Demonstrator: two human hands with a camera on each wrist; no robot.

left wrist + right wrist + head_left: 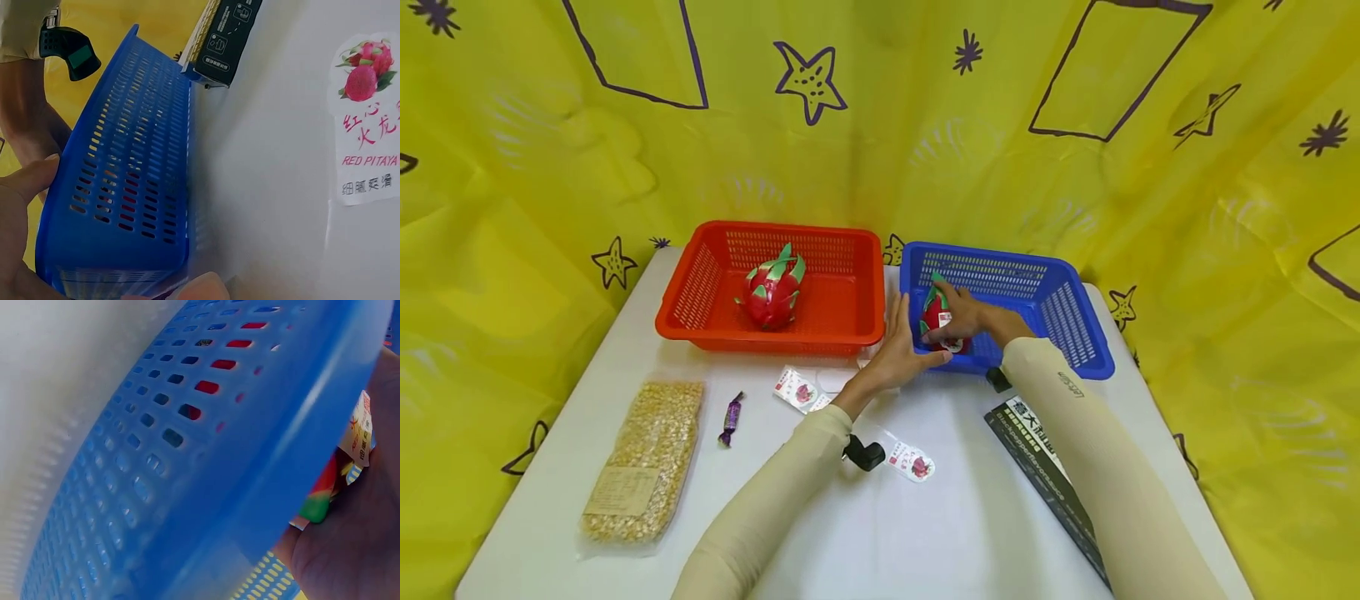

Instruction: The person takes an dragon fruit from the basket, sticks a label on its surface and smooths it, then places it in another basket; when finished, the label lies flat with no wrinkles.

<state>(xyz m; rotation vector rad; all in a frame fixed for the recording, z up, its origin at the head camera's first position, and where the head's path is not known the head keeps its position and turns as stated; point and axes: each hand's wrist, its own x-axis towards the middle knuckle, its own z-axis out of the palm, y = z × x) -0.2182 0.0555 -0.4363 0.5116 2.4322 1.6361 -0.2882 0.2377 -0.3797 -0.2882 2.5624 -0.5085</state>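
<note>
A red dragon fruit [936, 310] with green tips and a white label lies in the left end of the blue basket [1078, 333]. From above, my right hand [970, 317] holds it with curled fingers; the right wrist view shows the palm [350, 550] close against the fruit, partly hidden by the basket wall. Around the basket's front left corner, my left hand [901, 354] rests with straight fingers along the side. Its thumb [31, 178] touches the front rim. Another dragon fruit [772, 292] sits in the red basket [700, 332] on the left.
Pitaya labels [912, 461] lie on the white table, with more label strips [796, 389] near the red basket. At left are a bag of corn kernels [643, 462] and a purple-wrapped candy [730, 419]. A black box [1048, 483] lies partly under the right forearm. Yellow curtain [880, 150] hangs behind.
</note>
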